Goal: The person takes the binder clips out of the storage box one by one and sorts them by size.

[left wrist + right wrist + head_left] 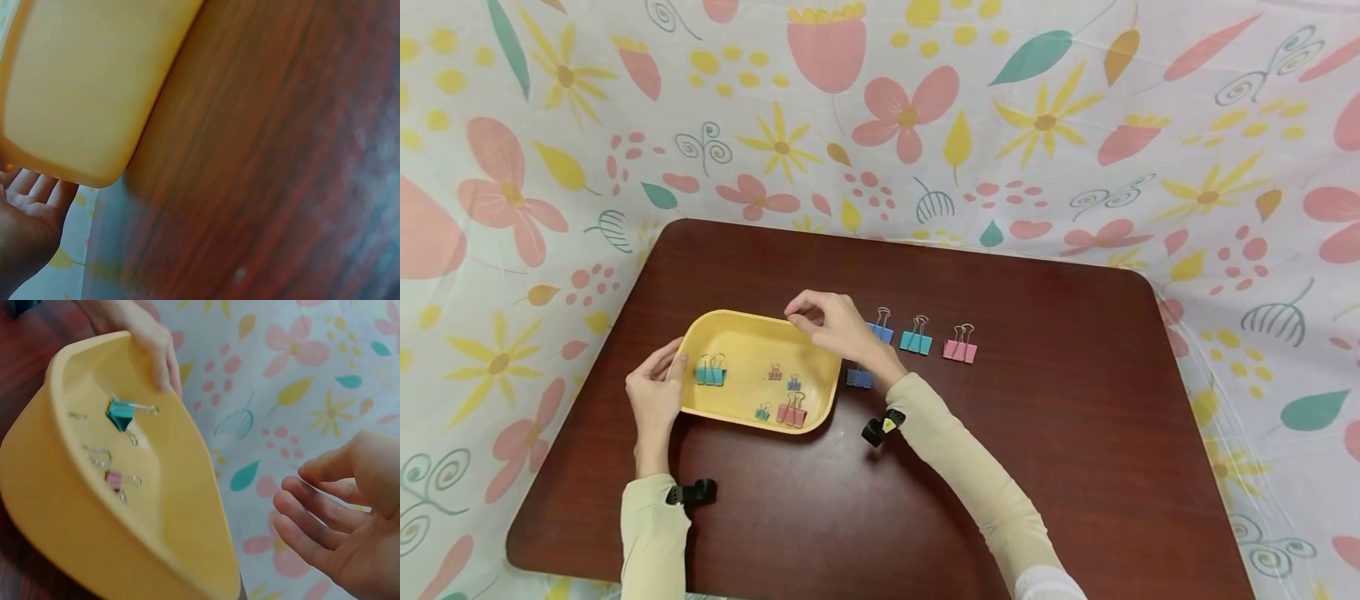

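A yellow plastic tray (741, 402) stands on the table, tilted in the right wrist view. My left hand (657, 392) grips its left end, thumb at the rim and fingers outside; the left wrist view shows those fingers against the tray wall (81, 94). Inside lie a large teal binder clip (711, 377), a large pink binder clip (792, 416) and small pink (775, 375), blue (793, 384) and teal (763, 413) ones. Over the tray's back right corner hovers my right hand (838, 327), its fingers loosely bent, with nothing visible between them in the right wrist view.
Right of the tray, a blue binder clip (883, 334), a teal one (916, 342) and a pink one (959, 351) stand in a row. Another blue clip (859, 379) sits beside the tray, near my right wrist. Flowered cloth (910, 192) hangs behind the dark wooden table (1075, 400).
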### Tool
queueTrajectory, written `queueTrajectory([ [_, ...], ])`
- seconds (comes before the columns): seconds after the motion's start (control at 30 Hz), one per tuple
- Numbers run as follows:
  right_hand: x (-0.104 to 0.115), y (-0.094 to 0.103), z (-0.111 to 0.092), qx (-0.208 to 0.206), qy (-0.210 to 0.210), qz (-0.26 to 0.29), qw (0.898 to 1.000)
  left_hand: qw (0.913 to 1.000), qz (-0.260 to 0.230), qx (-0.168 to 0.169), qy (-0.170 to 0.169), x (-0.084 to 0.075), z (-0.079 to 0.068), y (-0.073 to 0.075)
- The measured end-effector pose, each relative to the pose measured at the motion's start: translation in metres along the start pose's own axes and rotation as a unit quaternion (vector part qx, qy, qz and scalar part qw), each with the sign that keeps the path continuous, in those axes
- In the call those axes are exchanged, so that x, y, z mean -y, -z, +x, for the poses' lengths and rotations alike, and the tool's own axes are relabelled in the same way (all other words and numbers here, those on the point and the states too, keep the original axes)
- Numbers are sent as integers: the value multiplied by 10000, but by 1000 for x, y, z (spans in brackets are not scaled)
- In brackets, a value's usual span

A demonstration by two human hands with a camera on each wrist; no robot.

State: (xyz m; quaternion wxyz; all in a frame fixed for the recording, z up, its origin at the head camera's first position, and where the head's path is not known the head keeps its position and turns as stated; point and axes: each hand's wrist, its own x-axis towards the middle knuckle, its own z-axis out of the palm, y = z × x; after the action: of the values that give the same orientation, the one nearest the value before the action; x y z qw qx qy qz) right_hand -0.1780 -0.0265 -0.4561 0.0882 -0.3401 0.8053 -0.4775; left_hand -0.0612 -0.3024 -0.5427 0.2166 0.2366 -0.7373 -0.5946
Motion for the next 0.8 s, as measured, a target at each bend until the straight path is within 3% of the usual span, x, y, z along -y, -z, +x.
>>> queueTrajectory([
  [0.4,17,-41,22,917,-8,-222,9955,9998,29,-52,-185,4,0,1],
  [0.57,23,-59,27,1236,-241,-168,9919,9994,-14,-67,-339,4,2,1],
  [0.7,25,-74,30,1523,-409,-438,9865,9991,67,-47,-420,2,3,0],
  [0.8,25,-86,33,1739,-251,-747,9816,9993,59,-15,-368,-4,1,-1],
])
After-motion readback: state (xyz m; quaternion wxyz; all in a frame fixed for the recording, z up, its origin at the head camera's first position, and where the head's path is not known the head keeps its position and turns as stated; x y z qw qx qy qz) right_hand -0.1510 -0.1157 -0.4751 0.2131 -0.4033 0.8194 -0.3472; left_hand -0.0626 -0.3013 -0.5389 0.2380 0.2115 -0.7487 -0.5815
